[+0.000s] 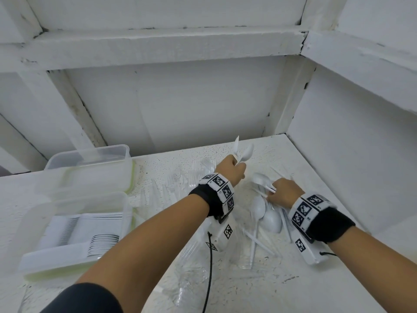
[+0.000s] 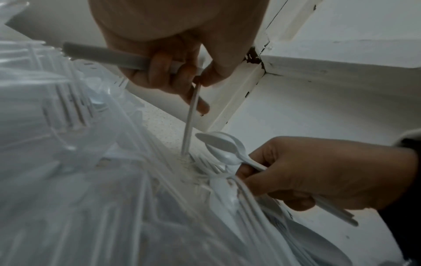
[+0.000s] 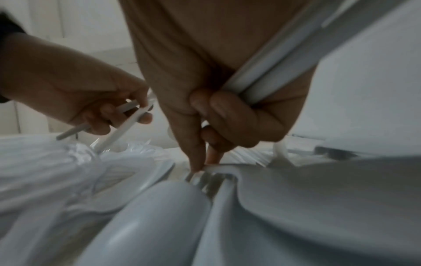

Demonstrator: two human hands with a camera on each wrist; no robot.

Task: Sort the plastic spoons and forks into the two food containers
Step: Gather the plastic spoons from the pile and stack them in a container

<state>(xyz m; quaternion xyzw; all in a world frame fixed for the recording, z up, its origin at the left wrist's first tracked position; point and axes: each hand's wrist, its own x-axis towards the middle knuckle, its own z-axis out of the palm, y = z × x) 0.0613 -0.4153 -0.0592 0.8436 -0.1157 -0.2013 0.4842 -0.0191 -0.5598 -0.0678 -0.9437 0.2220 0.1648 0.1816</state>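
Your left hand (image 1: 231, 169), frame centre, grips two white spoons (image 1: 244, 151); your right hand (image 1: 285, 194) holds a spoon bundle (image 2: 224, 150), its fingertips (image 3: 198, 162) pinching another on the counter (image 1: 304, 159), shown only by the right wrist view. Containers (image 1: 90, 168) sit left.

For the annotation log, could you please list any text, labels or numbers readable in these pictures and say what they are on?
No readable words, brands or numbers.
Left wrist band: black-and-white square code markers only, no letters.
Right wrist band: code markers; the tiny marks beside them are too small to read.
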